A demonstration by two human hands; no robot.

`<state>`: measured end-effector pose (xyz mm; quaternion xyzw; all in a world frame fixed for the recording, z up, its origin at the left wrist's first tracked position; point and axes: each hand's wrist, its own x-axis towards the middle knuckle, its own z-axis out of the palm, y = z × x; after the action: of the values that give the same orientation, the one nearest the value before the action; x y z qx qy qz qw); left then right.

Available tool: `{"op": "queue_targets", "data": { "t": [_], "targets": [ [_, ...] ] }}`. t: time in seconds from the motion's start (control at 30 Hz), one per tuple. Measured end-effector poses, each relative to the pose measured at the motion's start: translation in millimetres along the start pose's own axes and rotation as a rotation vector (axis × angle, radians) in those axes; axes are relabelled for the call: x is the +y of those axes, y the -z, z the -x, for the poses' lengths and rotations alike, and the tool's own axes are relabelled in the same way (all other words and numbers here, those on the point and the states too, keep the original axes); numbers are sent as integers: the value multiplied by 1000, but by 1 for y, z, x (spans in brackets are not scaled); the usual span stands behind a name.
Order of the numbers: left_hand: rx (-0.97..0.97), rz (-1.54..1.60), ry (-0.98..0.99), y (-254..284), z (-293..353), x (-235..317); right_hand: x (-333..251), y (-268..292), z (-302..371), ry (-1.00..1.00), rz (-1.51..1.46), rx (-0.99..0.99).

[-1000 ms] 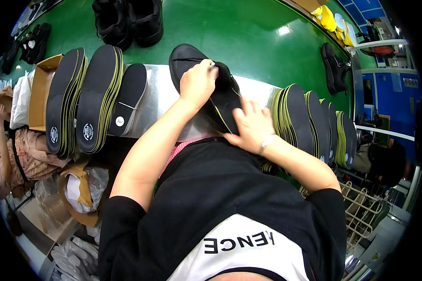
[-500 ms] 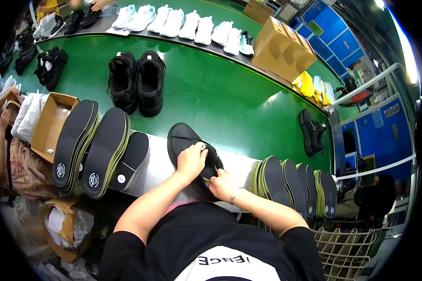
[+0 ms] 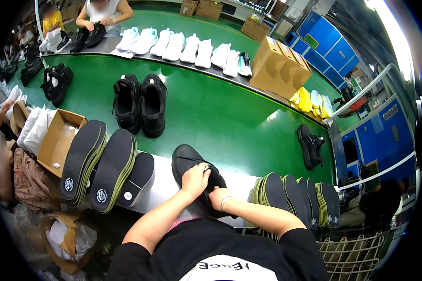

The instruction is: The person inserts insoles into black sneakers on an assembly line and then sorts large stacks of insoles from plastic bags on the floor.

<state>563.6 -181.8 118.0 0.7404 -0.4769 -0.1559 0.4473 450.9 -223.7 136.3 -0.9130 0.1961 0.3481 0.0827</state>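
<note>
The black shoe point(image 3: 184, 158) lay across the metal ledge point(image 3: 165, 174), toe at its far edge. The left hand point(image 3: 195, 181) was closed on the shoe near its tongue. The right hand point(image 3: 220, 198), spread beside the shoe a second earlier, had curled in at the opening, bringing both hands together there. Its fingertips and the heel were hidden, its grip unclear. The right forearm partly hid the insoles point(image 3: 273, 192) near the ledge's right end.
</note>
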Motion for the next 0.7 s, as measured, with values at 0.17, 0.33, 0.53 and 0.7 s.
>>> {"op": "queue_targets", "data": {
  "t": [0.17, 0.33, 0.53, 0.7],
  "targets": [
    [16, 0, -51, -1, 0, 0, 0, -5, 1, -55, -35, 5],
    [25, 18, -35, 0, 0, -1, -3, 11, -2, -103, -41, -139],
    [14, 4, -15, 0, -1, 3, 16, 28, -17, 57, -80, -466],
    [73, 1, -103, -7, -2, -10, -5, -10, -15, -124, 85, 57]
  ]
}}
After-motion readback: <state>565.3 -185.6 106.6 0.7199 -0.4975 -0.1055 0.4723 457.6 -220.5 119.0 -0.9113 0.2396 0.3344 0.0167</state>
